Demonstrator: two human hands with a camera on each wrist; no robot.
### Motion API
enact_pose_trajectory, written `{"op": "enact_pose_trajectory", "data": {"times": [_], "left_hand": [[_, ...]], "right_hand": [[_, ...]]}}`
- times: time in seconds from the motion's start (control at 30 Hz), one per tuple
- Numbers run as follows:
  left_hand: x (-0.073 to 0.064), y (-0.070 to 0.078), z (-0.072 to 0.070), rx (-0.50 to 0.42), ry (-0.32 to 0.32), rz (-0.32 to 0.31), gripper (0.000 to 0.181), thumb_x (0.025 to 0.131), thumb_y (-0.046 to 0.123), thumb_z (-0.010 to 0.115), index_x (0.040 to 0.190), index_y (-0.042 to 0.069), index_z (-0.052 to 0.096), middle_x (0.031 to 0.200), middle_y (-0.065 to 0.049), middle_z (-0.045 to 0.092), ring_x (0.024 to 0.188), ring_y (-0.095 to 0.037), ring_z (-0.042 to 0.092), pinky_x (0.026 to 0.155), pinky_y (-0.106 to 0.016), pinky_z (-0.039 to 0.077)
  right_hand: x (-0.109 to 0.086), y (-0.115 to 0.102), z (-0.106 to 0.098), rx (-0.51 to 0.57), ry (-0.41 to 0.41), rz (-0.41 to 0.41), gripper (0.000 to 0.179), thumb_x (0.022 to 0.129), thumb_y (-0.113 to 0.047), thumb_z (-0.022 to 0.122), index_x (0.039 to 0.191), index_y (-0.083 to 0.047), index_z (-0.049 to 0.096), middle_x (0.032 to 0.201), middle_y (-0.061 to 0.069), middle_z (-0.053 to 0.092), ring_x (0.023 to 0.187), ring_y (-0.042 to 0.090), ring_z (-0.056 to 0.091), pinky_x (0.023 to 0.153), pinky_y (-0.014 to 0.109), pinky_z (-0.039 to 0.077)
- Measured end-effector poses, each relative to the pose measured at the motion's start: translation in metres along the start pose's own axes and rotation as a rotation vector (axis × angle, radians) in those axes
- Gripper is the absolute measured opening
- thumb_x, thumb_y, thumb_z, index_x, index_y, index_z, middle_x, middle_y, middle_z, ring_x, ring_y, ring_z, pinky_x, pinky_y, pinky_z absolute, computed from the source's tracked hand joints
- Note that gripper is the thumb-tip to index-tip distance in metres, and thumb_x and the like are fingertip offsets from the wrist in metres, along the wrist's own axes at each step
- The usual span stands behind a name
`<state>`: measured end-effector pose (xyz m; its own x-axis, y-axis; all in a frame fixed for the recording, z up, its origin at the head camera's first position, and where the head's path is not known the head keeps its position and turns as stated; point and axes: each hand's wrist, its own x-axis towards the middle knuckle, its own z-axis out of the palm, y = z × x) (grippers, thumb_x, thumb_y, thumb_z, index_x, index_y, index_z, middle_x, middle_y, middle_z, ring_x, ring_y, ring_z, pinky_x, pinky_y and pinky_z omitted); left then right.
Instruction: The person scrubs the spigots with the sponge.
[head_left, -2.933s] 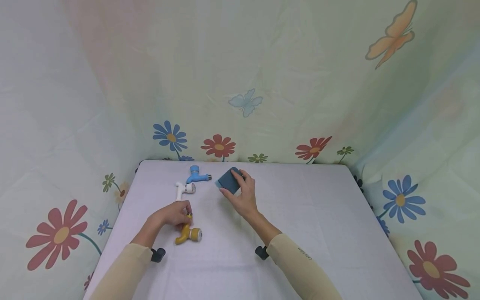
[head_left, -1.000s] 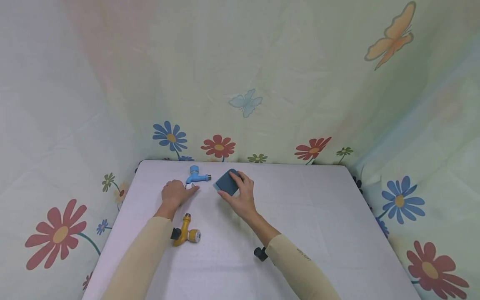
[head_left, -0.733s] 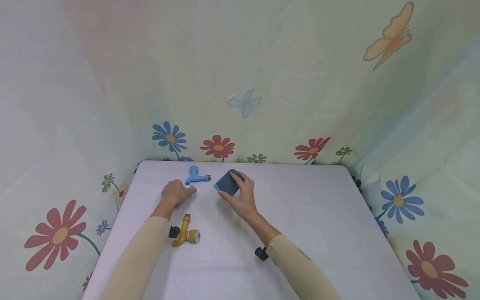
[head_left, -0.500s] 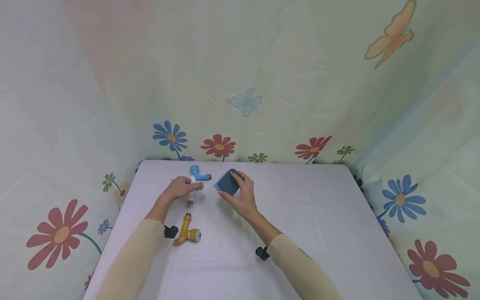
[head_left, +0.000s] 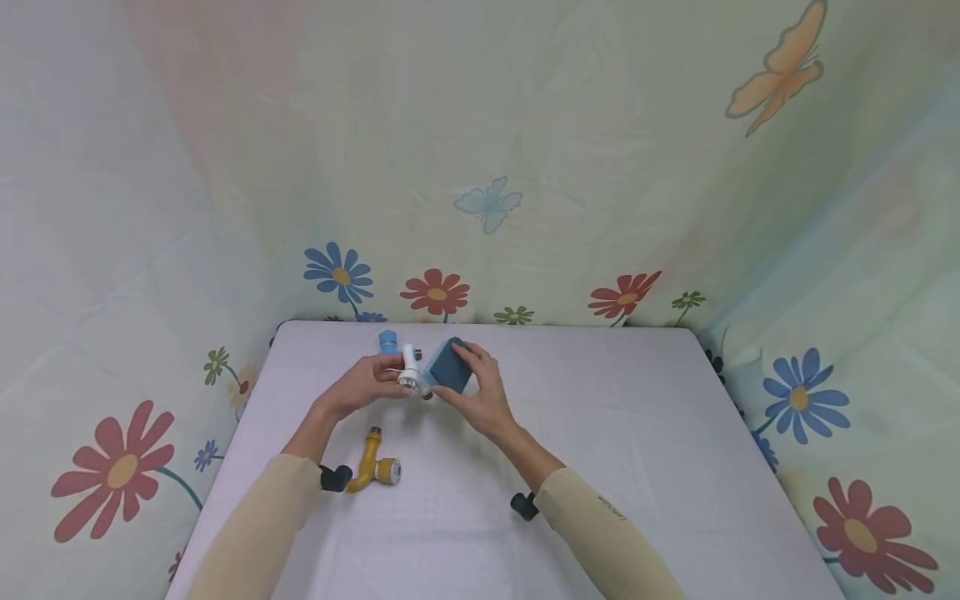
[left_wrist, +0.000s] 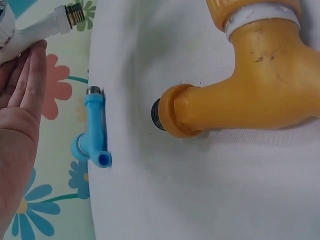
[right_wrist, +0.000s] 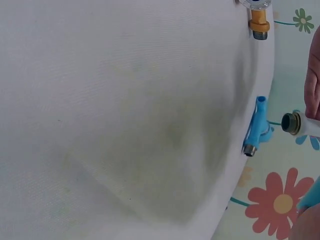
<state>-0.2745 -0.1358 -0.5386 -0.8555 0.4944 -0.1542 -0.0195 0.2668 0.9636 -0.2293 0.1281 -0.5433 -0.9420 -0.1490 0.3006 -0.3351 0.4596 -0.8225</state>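
My left hand (head_left: 363, 385) grips a white tap (head_left: 408, 367) above the table, its handle end tilted toward me. In the left wrist view the fingers (left_wrist: 31, 82) lie under the white tap (left_wrist: 40, 34), and its threaded end points away. My right hand (head_left: 483, 398) pinches a dark teal sponge (head_left: 452, 367) between thumb and fingers, right beside the white tap. Only a corner of the sponge (right_wrist: 312, 195) shows in the right wrist view. Behind the left hand, a blue tap (head_left: 387, 340) lies partly hidden on the table.
A yellow tap (head_left: 369, 465) lies on the white-covered table (head_left: 600, 467), close to the left wrist's black camera (head_left: 336, 477). Behind the table's far edge hangs a flowered curtain (head_left: 570, 208).
My left hand has gone from the yellow tap to the white tap, lifted it and brought it right, up to the sponge. The right hand has stayed nearly in place with the sponge.
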Motion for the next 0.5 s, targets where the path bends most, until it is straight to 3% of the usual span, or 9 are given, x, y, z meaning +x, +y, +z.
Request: {"op": "enact_pose_trajectory", "data": {"times": [0.23,0.5], "left_hand": [[-0.0013,0.0047,0.0030,-0.064,-0.057,0.053,0.081,0.086,0.019,0.086,0.154,0.004,0.045,0.153,-0.017,0.056,0.139,-0.034,0.058,0.109,-0.038,0.054],[-0.0035,0.0087,0.0037,-0.094,-0.095,0.076,0.082,0.085,0.013,0.087,0.154,0.001,0.044,0.156,-0.020,0.052,0.142,-0.036,0.054,0.108,-0.032,0.053]], "right_hand": [[0.0010,-0.0042,0.0018,0.053,-0.085,-0.035,0.074,0.090,-0.034,0.083,0.155,-0.032,0.048,0.166,0.004,0.036,0.150,0.034,0.035,0.117,0.064,0.041],[0.0013,-0.0029,0.0048,0.051,-0.159,-0.091,0.071,0.093,-0.038,0.078,0.157,-0.033,0.047,0.168,0.006,0.033,0.151,0.035,0.032,0.115,0.064,0.042]]}}
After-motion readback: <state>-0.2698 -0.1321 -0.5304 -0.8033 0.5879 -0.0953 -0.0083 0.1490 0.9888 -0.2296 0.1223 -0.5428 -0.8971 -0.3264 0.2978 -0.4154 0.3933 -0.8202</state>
